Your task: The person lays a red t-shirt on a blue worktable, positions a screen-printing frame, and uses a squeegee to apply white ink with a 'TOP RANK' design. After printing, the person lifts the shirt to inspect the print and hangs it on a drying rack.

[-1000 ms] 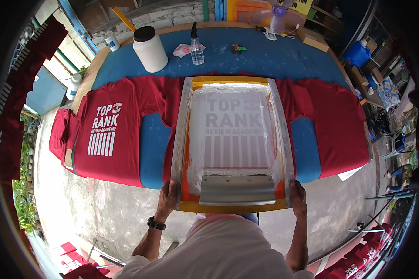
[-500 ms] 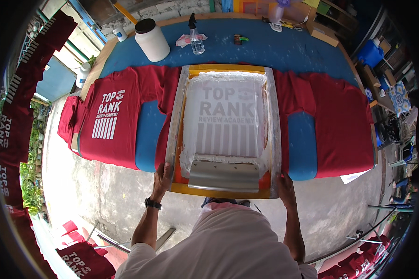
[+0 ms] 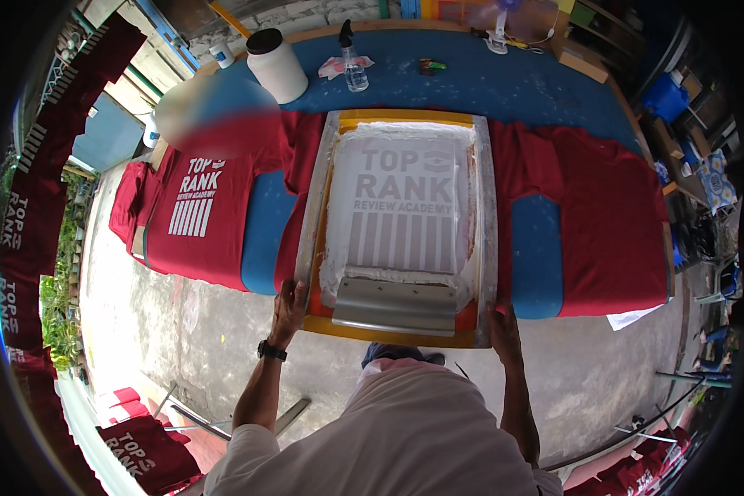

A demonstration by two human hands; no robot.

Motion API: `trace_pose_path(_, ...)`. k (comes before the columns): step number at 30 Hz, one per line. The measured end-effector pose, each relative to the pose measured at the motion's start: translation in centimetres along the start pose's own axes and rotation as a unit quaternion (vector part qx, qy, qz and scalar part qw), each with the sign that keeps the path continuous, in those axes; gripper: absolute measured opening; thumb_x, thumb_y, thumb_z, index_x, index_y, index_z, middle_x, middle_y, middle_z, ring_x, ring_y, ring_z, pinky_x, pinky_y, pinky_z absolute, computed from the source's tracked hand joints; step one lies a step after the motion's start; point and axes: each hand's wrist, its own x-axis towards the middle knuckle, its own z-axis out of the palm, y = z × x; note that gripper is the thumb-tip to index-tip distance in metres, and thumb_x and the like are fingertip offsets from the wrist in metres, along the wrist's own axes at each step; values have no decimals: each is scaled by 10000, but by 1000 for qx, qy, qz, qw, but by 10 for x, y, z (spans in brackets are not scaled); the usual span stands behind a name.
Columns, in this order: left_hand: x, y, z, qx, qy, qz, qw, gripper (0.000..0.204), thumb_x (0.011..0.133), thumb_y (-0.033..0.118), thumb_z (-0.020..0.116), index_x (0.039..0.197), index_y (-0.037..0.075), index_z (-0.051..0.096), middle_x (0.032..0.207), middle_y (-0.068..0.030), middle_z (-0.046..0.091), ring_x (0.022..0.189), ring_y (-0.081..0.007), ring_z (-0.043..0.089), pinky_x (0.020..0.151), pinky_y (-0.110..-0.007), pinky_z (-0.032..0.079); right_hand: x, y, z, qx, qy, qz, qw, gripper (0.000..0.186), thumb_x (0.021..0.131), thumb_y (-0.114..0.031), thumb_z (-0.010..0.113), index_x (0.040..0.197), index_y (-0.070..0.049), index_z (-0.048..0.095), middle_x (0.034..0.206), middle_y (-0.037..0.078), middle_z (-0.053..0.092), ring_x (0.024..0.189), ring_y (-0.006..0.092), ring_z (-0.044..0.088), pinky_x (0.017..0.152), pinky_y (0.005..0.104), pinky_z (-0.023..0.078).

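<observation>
A screen-printing frame (image 3: 318, 207) with silver side rails lies over a dark red T-shirt in the middle of the table. White ink is smeared round the lettering and stripes of its mesh (image 3: 402, 186). Across its near end rests a silver metal squeegee (image 3: 395, 306), which neither hand touches. My left hand (image 3: 288, 312) is closed on the frame's near left corner, the thumb along the rail. At the near right corner, my right hand (image 3: 505, 335) grips the other rail, its fingers partly hidden.
A printed red T-shirt (image 3: 202, 194) lies at left, a plain one (image 3: 608, 219) at right, on the blue table (image 3: 438, 70). Behind the frame stand a white tub (image 3: 277, 73) with a dark lid and a spray bottle (image 3: 355, 73). More red shirts (image 3: 29, 236) hang at far left.
The view has shifted slightly. Both hands keep their hold at the frame's near corners, and the squeegee stays in the same place on it. A blurred patch now covers part of the left shirt.
</observation>
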Motion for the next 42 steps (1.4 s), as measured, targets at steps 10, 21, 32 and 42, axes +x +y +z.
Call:
trace_pose_path(10, -31, 105, 2, 117, -40, 185, 975, 699, 1023, 376, 746, 1515, -26, 455, 1473, -306, 504, 1333, -482, 519, 1115, -566, 452, -18, -56, -10, 10, -65, 125, 990, 760, 1083, -330, 680, 1694, -111, 284, 1413, 295, 666, 1294, 477, 666, 1083, 520, 535)
trace_pose_path(21, -22, 159, 77, 278, -271, 444, 807, 763, 828, 33, 744, 1545, 44, 481, 1378, -215, 540, 1348, -408, 550, 1146, -534, 488, -30, -78, 3, -74, -99, -61, 990, 1205, 870, -225, 900, 1739, -78, 78, 1522, 291, 588, 1364, 441, 635, 1109, 488, 550)
trace_pose_path(32, 35, 223, 58, 201, -246, 354, 880, 648, 814, -56, 640, 1436, 123, 662, 1220, -109, 725, 1127, -320, 716, 967, -498, 595, -30, -50, 8, -52, -117, -7, 992, 1314, 898, -299, 894, 1738, -115, -100, 1426, 323, 656, 1290, 494, 675, 1112, 515, 541)
trace_pose_path(42, -59, 206, 69, 250, -276, 290, 881, 651, 870, -42, 631, 1497, 133, 613, 1252, -117, 627, 1157, -331, 657, 980, -468, 550, -30, -71, 8, -93, -101, 68, 988, 1291, 838, -265, 885, 1748, -141, -21, 1359, 321, 697, 1245, 519, 690, 1083, 535, 557)
